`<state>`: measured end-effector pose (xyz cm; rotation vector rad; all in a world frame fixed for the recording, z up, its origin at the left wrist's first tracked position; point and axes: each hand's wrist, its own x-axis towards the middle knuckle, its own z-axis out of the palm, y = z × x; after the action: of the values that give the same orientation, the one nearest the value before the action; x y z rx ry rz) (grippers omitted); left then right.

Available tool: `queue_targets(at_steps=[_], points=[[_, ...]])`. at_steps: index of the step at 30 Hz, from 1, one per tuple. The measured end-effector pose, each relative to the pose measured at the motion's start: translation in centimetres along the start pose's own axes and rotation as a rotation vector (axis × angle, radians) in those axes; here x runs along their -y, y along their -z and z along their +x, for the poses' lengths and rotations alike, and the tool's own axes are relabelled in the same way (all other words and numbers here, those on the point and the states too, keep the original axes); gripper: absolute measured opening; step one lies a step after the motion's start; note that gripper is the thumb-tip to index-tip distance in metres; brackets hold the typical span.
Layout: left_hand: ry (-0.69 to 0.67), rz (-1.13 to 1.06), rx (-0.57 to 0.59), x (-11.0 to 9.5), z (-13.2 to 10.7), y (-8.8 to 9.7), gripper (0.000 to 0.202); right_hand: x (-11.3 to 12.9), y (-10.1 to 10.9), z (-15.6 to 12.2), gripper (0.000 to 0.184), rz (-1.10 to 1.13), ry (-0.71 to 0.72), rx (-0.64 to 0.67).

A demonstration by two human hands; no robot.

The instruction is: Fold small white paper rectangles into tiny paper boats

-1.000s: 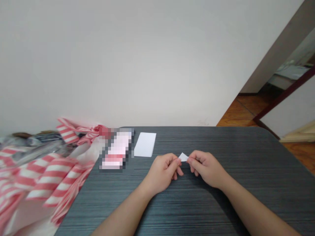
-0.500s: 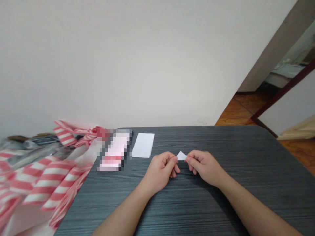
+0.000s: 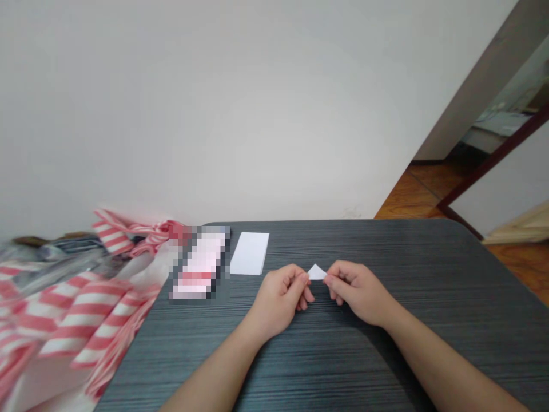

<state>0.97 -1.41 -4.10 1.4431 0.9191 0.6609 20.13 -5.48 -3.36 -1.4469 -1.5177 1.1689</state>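
A small folded piece of white paper (image 3: 317, 272) with a pointed top is pinched between both my hands just above the dark grey table (image 3: 407, 320). My left hand (image 3: 281, 297) grips its left side with thumb and curled fingers. My right hand (image 3: 358, 292) holds the right side the same way. Both hands rest on the table near its middle.
A stack of white paper slips (image 3: 250, 253) lies at the table's back, left of my hands. Beside it is a blurred pink and white object (image 3: 198, 269). Red and white striped cloth (image 3: 77, 320) covers the left. A white wall stands behind; wooden floor (image 3: 412, 197) shows at right.
The view shifted slightly left between the earliest frame and now. My hands hold the paper piece in nearly the same pose.
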Motion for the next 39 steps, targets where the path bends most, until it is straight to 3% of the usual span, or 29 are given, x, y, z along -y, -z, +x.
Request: queue_targets(at_steps=[8,19,33,39], points=[[-0.039,0.01,0.002,0.15,0.11,0.21,0.029,-0.17,0.0,-0.07,0.021,0.02,0.007,0.009],[-0.044,0.093,0.089,-0.12,-0.12,0.28,0.029,0.16,-0.38,-0.27,0.02,-0.063,0.047,0.094],[-0.042,0.106,0.075,-0.42,-0.12,0.22,0.029,0.38,-0.42,-0.27,0.019,-0.076,0.034,0.151],[-0.029,0.064,0.075,-0.29,0.03,0.19,0.027,0.32,-0.41,-0.23,0.019,-0.071,0.035,0.113]])
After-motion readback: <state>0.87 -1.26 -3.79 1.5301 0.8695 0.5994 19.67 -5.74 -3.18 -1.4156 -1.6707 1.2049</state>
